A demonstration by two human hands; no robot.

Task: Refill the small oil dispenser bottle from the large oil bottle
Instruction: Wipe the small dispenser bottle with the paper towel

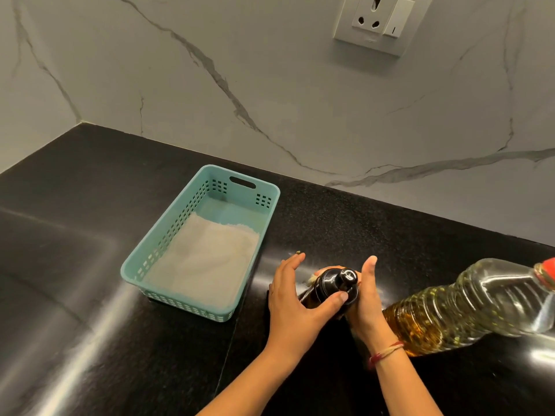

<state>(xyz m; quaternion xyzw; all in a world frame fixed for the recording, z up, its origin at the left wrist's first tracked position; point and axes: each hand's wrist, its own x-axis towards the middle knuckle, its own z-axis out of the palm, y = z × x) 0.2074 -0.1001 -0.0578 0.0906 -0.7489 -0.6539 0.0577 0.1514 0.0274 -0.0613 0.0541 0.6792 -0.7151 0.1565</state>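
The small oil dispenser bottle (329,288) is dark with a black cap and stands on the black counter near the front centre. My left hand (295,304) holds its left side, the thumb lying across the cap's front and the fingers straight behind it. My right hand (365,298) wraps the bottle's right side, thumb pointing up. The large oil bottle (468,304) is clear ribbed plastic with a red cap, holds yellow oil in its lower part, and stands just right of my right hand.
A teal plastic basket (156,250) with a white cloth in it sits left of the bottles. The black countertop (90,265) meets a white marble wall at the back. A wall socket (375,22) is mounted high on the right.
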